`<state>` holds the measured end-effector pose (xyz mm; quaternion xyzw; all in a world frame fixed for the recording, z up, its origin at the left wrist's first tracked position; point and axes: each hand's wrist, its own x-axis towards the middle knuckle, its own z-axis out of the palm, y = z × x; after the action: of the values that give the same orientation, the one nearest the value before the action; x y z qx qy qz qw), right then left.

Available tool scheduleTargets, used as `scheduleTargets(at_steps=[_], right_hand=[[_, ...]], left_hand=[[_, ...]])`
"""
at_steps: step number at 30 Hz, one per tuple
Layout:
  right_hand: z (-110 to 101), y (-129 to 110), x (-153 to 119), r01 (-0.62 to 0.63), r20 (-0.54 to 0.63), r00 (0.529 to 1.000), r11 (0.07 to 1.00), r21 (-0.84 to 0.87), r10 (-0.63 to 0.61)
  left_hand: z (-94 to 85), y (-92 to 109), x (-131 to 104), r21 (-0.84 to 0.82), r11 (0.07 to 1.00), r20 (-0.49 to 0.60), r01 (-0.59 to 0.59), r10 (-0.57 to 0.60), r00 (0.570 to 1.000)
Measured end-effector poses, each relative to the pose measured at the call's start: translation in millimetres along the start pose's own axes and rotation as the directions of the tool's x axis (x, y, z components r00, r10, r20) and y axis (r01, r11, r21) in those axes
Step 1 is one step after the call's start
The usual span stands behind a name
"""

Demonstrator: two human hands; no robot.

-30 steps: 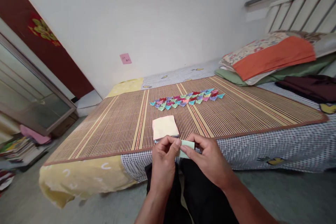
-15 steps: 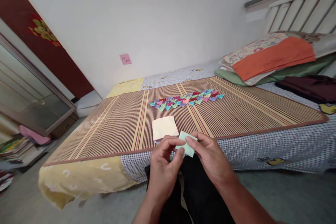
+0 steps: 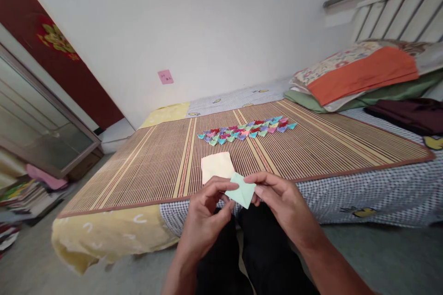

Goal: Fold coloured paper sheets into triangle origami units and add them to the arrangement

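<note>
A pale green folded paper [image 3: 242, 191] is held between both hands above my lap, with a crease line across its face and one corner pointing down. My left hand [image 3: 206, 209] pinches its left corner, the fingers on top and the thumb lower down. On the other side, my right hand [image 3: 278, 200] grips the right corner between thumb and fingers. Just behind the left fingers lies a stack of square paper sheets [image 3: 217, 166], cream on top. Farther back, several small folded paper pieces [image 3: 247, 132] in many colours stand in rows on the mat.
A striped bamboo mat [image 3: 155, 166] covers the bed, its front edge close to my hands. Folded bedding with an orange band [image 3: 363, 76] is piled at the right, beside dark folded cloth [image 3: 410, 113]. A pink note [image 3: 165, 77] is on the wall.
My hands have turned the green paper so a corner points down towards me. The right thumb has slid off its face to the right edge, and the left thumb has lowered.
</note>
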<state>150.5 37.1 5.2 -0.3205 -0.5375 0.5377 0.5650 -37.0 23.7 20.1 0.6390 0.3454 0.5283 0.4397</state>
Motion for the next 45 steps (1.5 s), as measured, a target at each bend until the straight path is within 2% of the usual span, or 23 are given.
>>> scheduleTargets(at_steps=[4, 11, 14, 18, 27, 31, 36, 41, 45], right_hand=[[-4.0, 2.7, 0.0, -0.041, 0.089, 0.995, 0.995, 0.088, 0.033], [-7.0, 2.8, 0.6, -0.03, 0.143, 0.99, 0.994, 0.105, 0.015], [-5.6, -1.8, -0.4, -0.013, 0.131, 0.991, 0.998, 0.061, 0.005], [-1.8, -6.3, -1.6, 0.069, 0.077, 0.995, 0.996, -0.057, -0.064], [-0.2, -6.1, -1.0, 0.259, 0.111, 0.965, 0.933, -0.25, -0.238], [4.8, -7.2, -1.7, 0.294, 0.063, 0.956, 0.917, -0.268, -0.288], [10.2, -3.4, -3.9, 0.271, 0.012, 0.961, 0.94, -0.207, -0.275], [12.3, 1.3, -4.2, 0.244, -0.025, 0.967, 0.953, -0.177, -0.252], [13.1, 3.7, -5.8, 0.249, -0.062, 0.963, 0.951, -0.181, -0.264]], left_hand=[[-5.1, 0.2, 0.2, -0.019, 1.0, 0.017, -0.009, 0.009, 1.0], [-6.6, 5.2, -1.3, 0.034, 0.999, 0.023, -0.04, 0.039, 0.999], [-4.3, 8.1, -1.9, 0.098, 0.993, 0.003, -0.061, 0.061, 0.998], [0.2, 9.7, -2.9, 0.166, 0.981, -0.047, -0.1, 0.109, 0.993], [4.0, 4.4, -3.7, 0.151, 0.981, -0.084, -0.121, 0.135, 0.987], [9.5, 6.5, -3.4, 0.166, 0.977, -0.117, -0.132, 0.152, 0.981], [17.9, 4.6, -5.0, 0.112, 0.993, -0.197, -0.039, 0.06, 0.978], [23.7, 1.0, -6.9, 0.026, 0.999, -0.29, 0.023, -0.014, 0.957], [25.3, 2.0, -7.5, -0.016, 0.999, -0.275, 0.031, -0.034, 0.961]])
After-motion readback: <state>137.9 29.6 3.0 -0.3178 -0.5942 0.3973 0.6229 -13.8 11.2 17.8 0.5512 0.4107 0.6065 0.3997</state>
